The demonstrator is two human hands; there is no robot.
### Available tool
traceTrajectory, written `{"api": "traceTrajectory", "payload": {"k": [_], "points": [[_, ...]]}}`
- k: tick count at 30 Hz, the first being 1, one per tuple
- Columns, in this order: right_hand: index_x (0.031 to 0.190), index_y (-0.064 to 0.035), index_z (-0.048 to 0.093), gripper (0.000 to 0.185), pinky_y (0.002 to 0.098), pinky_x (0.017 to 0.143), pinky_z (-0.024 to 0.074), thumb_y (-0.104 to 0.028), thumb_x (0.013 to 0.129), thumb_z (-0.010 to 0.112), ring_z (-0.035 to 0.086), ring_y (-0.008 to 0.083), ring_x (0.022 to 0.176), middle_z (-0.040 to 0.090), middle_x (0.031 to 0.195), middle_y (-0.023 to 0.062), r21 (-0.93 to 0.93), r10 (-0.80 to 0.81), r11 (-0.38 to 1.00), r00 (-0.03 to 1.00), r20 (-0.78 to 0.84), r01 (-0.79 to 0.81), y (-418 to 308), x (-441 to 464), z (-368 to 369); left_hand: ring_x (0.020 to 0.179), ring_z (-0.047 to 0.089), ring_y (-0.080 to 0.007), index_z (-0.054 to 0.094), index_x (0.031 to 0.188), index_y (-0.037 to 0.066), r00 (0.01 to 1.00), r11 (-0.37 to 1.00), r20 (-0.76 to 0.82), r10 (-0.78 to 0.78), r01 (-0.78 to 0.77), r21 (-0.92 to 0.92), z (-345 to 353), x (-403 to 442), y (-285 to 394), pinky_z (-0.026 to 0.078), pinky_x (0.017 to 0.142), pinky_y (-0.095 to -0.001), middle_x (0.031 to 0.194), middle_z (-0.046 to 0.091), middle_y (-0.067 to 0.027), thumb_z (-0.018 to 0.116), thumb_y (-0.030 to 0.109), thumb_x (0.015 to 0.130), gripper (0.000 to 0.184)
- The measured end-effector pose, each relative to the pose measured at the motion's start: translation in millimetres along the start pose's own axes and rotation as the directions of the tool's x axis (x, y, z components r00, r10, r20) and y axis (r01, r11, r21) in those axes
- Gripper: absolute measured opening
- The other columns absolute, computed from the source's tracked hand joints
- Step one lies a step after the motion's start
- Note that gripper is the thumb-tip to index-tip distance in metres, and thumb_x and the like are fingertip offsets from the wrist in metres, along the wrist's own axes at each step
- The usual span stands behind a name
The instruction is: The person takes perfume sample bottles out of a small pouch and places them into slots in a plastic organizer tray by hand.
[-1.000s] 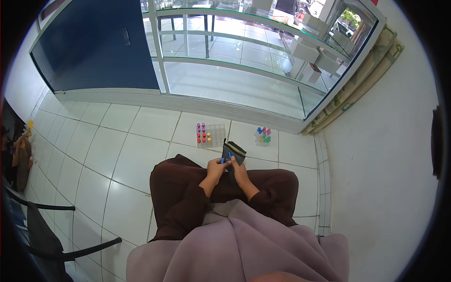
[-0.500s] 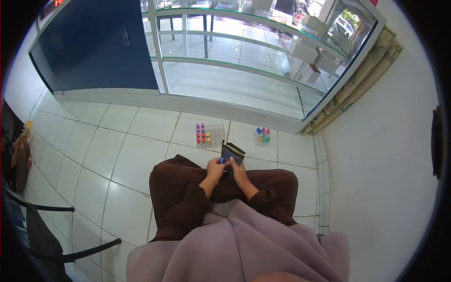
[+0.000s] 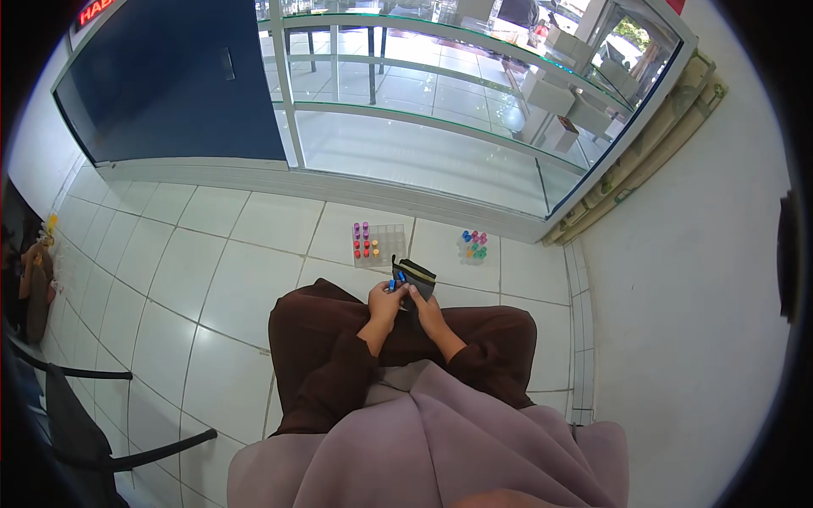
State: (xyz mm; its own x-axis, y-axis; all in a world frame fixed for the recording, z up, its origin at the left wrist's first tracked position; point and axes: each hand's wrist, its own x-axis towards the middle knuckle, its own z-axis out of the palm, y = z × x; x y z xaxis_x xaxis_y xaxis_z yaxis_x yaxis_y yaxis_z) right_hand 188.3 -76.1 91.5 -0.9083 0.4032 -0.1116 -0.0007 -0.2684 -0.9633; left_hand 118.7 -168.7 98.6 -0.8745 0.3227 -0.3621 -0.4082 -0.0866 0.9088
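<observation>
My left hand (image 3: 384, 303) is closed around a small blue-capped piece (image 3: 392, 285). Right beside it, my right hand (image 3: 423, 306) has its fingers closed on a dark pouch (image 3: 417, 278) with a pale zip strip; a second blue piece (image 3: 402, 276) shows at its fingertips. Both hands meet above my lap. Beyond them on the floor lies a clear rack (image 3: 389, 245) with purple, red and yellow-orange capped tubes in its left columns. To its right stands a cluster of tubes (image 3: 474, 245) with blue, pink, green and orange caps.
A glass display case (image 3: 423, 144) with white boxes stands ahead, beside a dark blue door panel (image 3: 169, 85). A folded patterned cloth (image 3: 644, 144) leans at the right wall. Black curved bars (image 3: 161, 449) and a grey cloth are at the lower left.
Both hands, the pouch and the blue pieces have shifted slightly left. A lit red sign has come into fuller view at the top left.
</observation>
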Motion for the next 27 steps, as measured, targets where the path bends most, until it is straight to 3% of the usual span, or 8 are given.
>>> {"api": "traceTrajectory", "payload": {"k": [1,7,10,13,19,25,27], "points": [[0.109,0.0001,0.060,0.033,0.0251,0.085,0.0445,-0.029,0.099,0.050,0.057,0.0103,0.093,0.062,0.102,0.0022,-0.013,-0.007,1.000,1.000,-0.014,0.007,0,0,0,0.056,0.053,-0.0084,0.064,0.085,0.002,0.999,1.000,-0.030,-0.012,0.011,-0.026,1,-3,4,0.041,0.052,-0.0229,0.071,0.061,-0.0020,0.076,0.013,0.077,0.018],[0.111,-0.0012,0.060,0.033,0.0242,0.083,0.0442,-0.031,0.099,0.051,0.057,0.0096,0.094,0.061,0.104,0.0018,-0.067,0.019,0.997,0.996,-0.082,-0.025,1,3,-10,0.067,0.058,-0.0104,0.067,0.091,0.000,0.976,0.995,0.206,-0.076,0.062,0.075,-1,-8,3,0.044,0.060,-0.0242,0.078,0.065,-0.0037,0.075,0.012,0.079,0.019],[0.111,-0.0016,0.060,0.035,0.0250,0.085,0.0433,-0.033,0.098,0.051,0.055,0.0101,0.096,0.061,0.106,0.0023,-0.059,0.023,0.998,0.994,-0.103,-0.030,-6,0,-8,0.072,0.058,-0.0110,0.068,0.094,-0.001,0.967,0.990,0.215,-0.135,0.122,0.072,0,-15,14,0.045,0.064,-0.0246,0.081,0.066,-0.0040,0.074,0.011,0.079,0.019],[0.112,-0.0015,0.060,0.036,0.0261,0.087,0.0425,-0.033,0.099,0.051,0.055,0.0108,0.099,0.060,0.106,0.0024,-0.065,0.012,0.998,0.998,-0.067,-0.017,-10,-2,-4,0.067,0.056,-0.0093,0.068,0.094,-0.001,0.980,0.993,0.160,-0.121,0.117,0.031,-2,-7,5,0.043,0.060,-0.0234,0.079,0.065,-0.0026,0.074,0.011,0.080,0.019],[0.114,-0.0009,0.059,0.036,0.0261,0.088,0.0429,-0.032,0.100,0.049,0.055,0.0111,0.099,0.060,0.107,0.0024,-0.112,-0.037,0.993,0.999,-0.003,0.037,3,0,-2,0.056,0.050,-0.0076,0.067,0.096,-0.001,0.999,0.995,-0.050,0.000,-0.005,-0.099,-3,0,8,0.038,0.051,-0.0224,0.073,0.062,-0.0005,0.074,0.012,0.080,0.021],[0.111,-0.0029,0.059,0.033,0.0249,0.083,0.0443,-0.032,0.100,0.049,0.056,0.0100,0.092,0.060,0.100,0.0006,-0.014,0.023,1.000,0.999,-0.043,-0.024,-5,0,-4,0.060,0.052,-0.0079,0.066,0.098,0.000,0.984,0.990,0.148,-0.099,0.112,-0.083,0,-15,13,0.040,0.053,-0.0217,0.075,0.063,-0.0008,0.074,0.010,0.079,0.022],[0.112,-0.0036,0.059,0.032,0.0244,0.083,0.0443,-0.032,0.100,0.049,0.056,0.0095,0.092,0.059,0.098,-0.0001,-0.009,0.067,0.998,0.996,-0.065,-0.068,-10,-1,-6,0.061,0.053,-0.0079,0.066,0.099,0.000,0.984,0.990,0.147,-0.096,0.110,-0.091,2,-18,13,0.040,0.054,-0.0212,0.076,0.064,-0.0010,0.074,0.009,0.079,0.023]]}}
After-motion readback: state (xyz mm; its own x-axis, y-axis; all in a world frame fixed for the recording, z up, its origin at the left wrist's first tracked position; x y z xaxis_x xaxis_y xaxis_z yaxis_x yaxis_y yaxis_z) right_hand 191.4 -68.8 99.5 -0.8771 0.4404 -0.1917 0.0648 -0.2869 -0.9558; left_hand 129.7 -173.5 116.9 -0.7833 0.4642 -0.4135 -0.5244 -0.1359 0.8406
